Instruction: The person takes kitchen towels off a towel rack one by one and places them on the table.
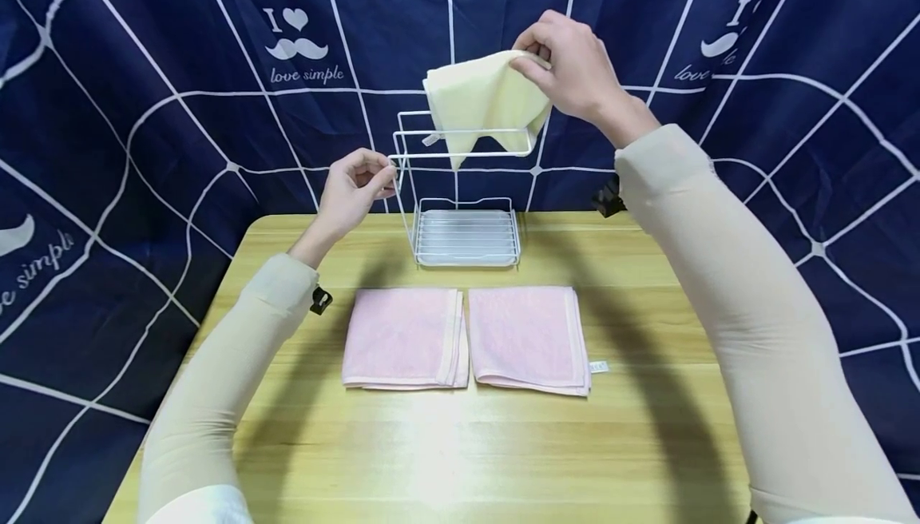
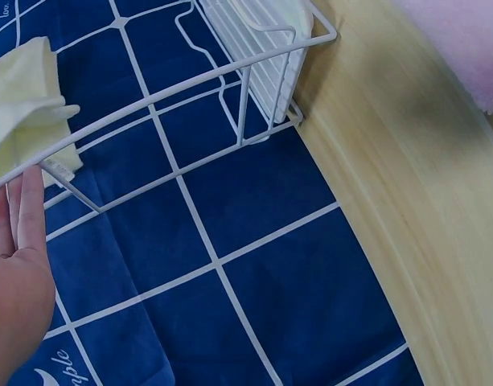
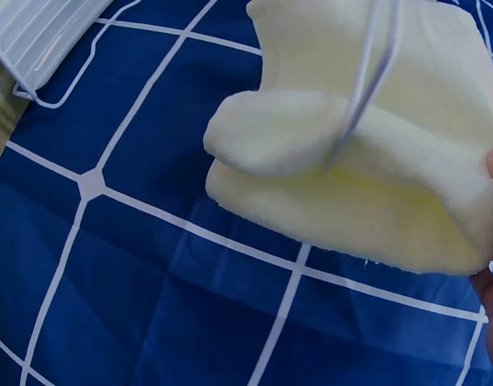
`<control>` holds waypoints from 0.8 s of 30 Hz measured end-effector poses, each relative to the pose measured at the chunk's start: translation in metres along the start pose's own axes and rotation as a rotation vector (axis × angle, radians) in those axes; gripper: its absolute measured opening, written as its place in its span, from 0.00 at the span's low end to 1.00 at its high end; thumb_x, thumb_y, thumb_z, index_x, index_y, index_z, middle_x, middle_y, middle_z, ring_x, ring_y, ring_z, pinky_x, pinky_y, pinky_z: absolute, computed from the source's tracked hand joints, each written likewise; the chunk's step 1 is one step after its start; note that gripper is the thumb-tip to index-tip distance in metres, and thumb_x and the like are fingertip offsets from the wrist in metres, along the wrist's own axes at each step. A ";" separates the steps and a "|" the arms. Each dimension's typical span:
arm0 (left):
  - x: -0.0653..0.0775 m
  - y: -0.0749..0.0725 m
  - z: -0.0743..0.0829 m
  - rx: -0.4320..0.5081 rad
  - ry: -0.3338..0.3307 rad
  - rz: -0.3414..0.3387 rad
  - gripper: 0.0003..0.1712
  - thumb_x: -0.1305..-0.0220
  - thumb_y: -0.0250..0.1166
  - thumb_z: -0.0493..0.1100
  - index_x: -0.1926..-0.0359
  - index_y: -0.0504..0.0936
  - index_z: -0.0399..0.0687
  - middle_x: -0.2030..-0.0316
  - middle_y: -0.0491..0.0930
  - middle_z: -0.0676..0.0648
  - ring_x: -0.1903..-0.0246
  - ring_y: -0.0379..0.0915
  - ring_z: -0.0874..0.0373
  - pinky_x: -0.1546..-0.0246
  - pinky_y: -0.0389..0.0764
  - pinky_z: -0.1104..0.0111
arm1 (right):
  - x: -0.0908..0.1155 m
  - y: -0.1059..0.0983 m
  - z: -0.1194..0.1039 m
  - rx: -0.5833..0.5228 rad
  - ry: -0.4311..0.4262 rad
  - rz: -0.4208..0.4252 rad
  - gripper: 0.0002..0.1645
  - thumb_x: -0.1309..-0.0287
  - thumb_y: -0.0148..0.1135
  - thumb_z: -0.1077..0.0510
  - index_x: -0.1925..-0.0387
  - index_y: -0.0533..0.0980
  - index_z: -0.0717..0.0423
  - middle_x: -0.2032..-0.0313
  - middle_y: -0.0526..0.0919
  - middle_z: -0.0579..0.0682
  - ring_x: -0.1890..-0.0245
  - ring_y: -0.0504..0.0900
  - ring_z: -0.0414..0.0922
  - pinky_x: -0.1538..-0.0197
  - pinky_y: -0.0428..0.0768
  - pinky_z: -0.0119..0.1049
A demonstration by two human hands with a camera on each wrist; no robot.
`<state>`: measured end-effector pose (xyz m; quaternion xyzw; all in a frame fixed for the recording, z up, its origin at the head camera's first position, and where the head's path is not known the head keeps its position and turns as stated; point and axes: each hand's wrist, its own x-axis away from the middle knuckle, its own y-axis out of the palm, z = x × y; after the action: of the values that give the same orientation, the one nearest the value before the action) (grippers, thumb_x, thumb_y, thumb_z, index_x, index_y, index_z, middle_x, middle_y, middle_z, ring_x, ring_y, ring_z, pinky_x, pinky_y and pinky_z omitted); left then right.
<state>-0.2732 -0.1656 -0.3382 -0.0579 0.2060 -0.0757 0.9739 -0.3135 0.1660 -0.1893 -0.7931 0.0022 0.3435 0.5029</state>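
A pale yellow towel (image 1: 489,93) hangs from my right hand (image 1: 571,69), which pinches its upper right corner between thumb and fingers. The towel's lower folds drape by the top bars of a white wire rack (image 1: 460,156), and a small tag shows at its lower left. With thumb and fingertips, my left hand (image 1: 355,188) grips the rack's upper left corner. In the left wrist view, the fingers (image 2: 30,211) lie against the rack's wire. The right wrist view shows the towel (image 3: 326,209) folded over in layers, a rack bar crossing in front of it.
A white ribbed tray (image 1: 467,248) forms the rack's base at the table's back edge. Two folded pink towels, one on the left (image 1: 402,336) and one on the right (image 1: 528,336), lie side by side on the wooden table (image 1: 431,460). Dark blue checked cloth (image 1: 216,45) hangs behind.
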 end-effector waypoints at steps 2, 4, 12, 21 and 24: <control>0.000 0.000 0.000 0.002 -0.003 0.001 0.08 0.26 0.65 0.33 0.54 0.79 0.28 0.68 0.85 0.45 0.70 0.83 0.66 0.59 0.93 0.73 | 0.001 -0.003 0.000 -0.008 -0.017 0.019 0.17 0.25 0.63 0.50 0.50 0.85 0.60 0.61 0.76 0.50 0.62 0.68 0.40 0.60 0.64 0.28; 0.000 -0.001 0.000 0.000 -0.006 -0.001 0.07 0.26 0.65 0.33 0.54 0.79 0.29 0.68 0.85 0.45 0.70 0.83 0.66 0.58 0.93 0.73 | 0.003 -0.005 0.000 -0.012 -0.033 0.035 0.16 0.25 0.64 0.51 0.51 0.85 0.60 0.62 0.76 0.49 0.62 0.68 0.39 0.60 0.63 0.27; -0.001 -0.001 -0.001 -0.004 -0.009 0.000 0.07 0.26 0.65 0.33 0.54 0.79 0.30 0.68 0.85 0.48 0.69 0.83 0.65 0.58 0.93 0.73 | 0.011 -0.013 0.001 -0.025 -0.063 0.097 0.14 0.27 0.66 0.53 0.53 0.86 0.60 0.64 0.74 0.45 0.64 0.66 0.35 0.61 0.62 0.23; 0.000 -0.001 0.000 -0.008 -0.004 -0.005 0.07 0.25 0.65 0.34 0.54 0.80 0.31 0.67 0.85 0.48 0.69 0.83 0.65 0.58 0.93 0.73 | 0.019 -0.024 0.010 -0.105 -0.099 0.213 0.12 0.30 0.70 0.56 0.56 0.87 0.63 0.68 0.71 0.34 0.68 0.66 0.25 0.63 0.65 0.17; 0.001 -0.001 0.001 -0.012 -0.004 -0.007 0.09 0.25 0.64 0.34 0.53 0.79 0.28 0.68 0.85 0.50 0.69 0.83 0.65 0.58 0.93 0.73 | 0.022 -0.028 0.012 -0.125 -0.111 0.233 0.12 0.31 0.69 0.58 0.56 0.86 0.66 0.68 0.68 0.29 0.68 0.66 0.25 0.64 0.66 0.18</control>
<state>-0.2722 -0.1662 -0.3377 -0.0646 0.2045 -0.0777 0.9736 -0.2930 0.1967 -0.1823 -0.7969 0.0449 0.4425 0.4088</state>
